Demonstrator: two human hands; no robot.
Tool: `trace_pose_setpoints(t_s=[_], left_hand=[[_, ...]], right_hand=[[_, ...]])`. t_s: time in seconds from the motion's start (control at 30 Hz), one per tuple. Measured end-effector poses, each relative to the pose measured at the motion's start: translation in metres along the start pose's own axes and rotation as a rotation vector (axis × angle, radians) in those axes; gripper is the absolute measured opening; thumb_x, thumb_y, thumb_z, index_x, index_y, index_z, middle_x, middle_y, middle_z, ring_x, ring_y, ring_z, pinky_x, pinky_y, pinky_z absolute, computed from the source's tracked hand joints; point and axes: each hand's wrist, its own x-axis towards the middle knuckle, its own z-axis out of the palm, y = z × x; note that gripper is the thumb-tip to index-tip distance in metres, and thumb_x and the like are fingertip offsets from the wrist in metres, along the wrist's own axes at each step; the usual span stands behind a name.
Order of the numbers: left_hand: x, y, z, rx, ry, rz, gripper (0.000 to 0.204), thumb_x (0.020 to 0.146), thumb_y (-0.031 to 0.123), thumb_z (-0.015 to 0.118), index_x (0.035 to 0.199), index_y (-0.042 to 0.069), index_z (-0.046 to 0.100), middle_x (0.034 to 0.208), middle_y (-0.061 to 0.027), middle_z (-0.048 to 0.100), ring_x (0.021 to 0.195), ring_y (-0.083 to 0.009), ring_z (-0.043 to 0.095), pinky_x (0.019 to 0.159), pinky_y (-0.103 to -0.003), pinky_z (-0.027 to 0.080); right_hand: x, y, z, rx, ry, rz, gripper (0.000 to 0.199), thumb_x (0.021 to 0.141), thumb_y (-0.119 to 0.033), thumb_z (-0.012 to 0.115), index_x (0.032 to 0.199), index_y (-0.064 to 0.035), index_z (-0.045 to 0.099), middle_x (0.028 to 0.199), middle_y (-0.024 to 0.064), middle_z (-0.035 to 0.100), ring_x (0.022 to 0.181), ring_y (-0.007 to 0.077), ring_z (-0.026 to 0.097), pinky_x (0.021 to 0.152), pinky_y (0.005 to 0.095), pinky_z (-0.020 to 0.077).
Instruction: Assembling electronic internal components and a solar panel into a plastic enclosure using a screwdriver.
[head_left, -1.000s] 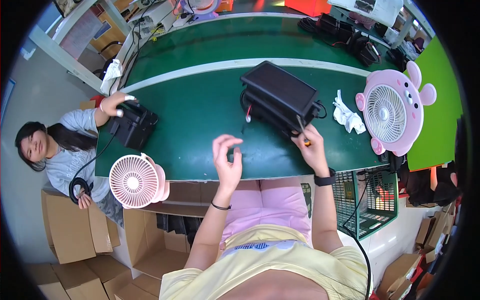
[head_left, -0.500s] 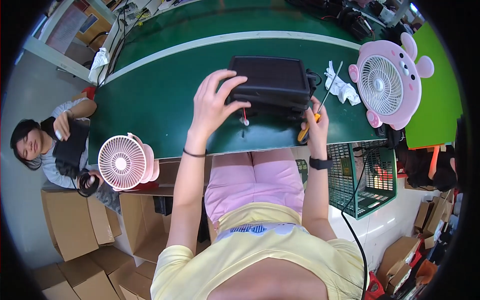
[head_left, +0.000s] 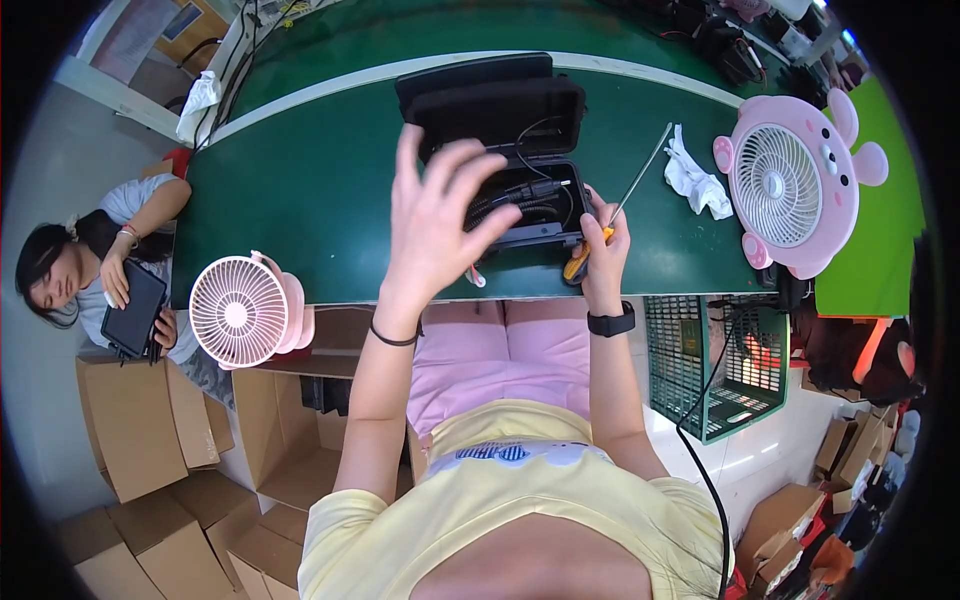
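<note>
A black case sits at the front of the green table with its lid tipped back. Inside lie black cables, some of them ribbed; a thin wire runs up into the lid. My left hand, slightly blurred, hovers over the case's left part with its fingers spread and holds nothing visible. It hides some of the contents. In my right hand is a screwdriver with a yellow and black handle, its long shaft pointing up and right. That hand's fingers are against the case's right side.
A pink animal-shaped fan and crumpled white tissue are on the right. At the left edge stands a small pink fan. A co-worker holds a black object there. Below the table are a green crate and cardboard boxes.
The case has gone from closed to opened, its lid now leaning away from me. My left hand has come off it, fingers spreading. The right hand with the screwdriver has shifted slightly left.
</note>
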Motion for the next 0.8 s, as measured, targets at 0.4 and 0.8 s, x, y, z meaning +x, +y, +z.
trace_pose_setpoints(t_s=[0.4,0.8], left_hand=[[-0.060,0.002,-0.002,-0.732,0.750,-0.666,0.055,0.092,0.000,0.069,0.142,-0.007,0.046,0.125,-0.0117,0.063,0.103,-0.0162,0.064,0.096,-0.030,0.049],[-0.090,-0.004,0.006,0.340,-0.035,0.156,0.042,0.079,0.013,0.067,0.118,0.029,0.072,0.135,0.0038,0.056,0.118,-0.0219,0.051,0.098,-0.038,0.042]], right_hand=[[-0.005,0.004,-0.005,0.064,-0.053,0.004,0.029,0.090,-0.009,0.070,0.088,-0.0122,0.041,0.135,0.0155,0.056,0.064,0.0030,0.056,0.053,0.0169,0.0489],[-0.006,0.001,0.003,-0.017,-0.086,0.037,0.033,0.088,-0.011,0.071,0.115,-0.0042,0.053,0.097,-0.0004,0.051,0.061,0.0039,0.053,0.052,0.0182,0.0483]])
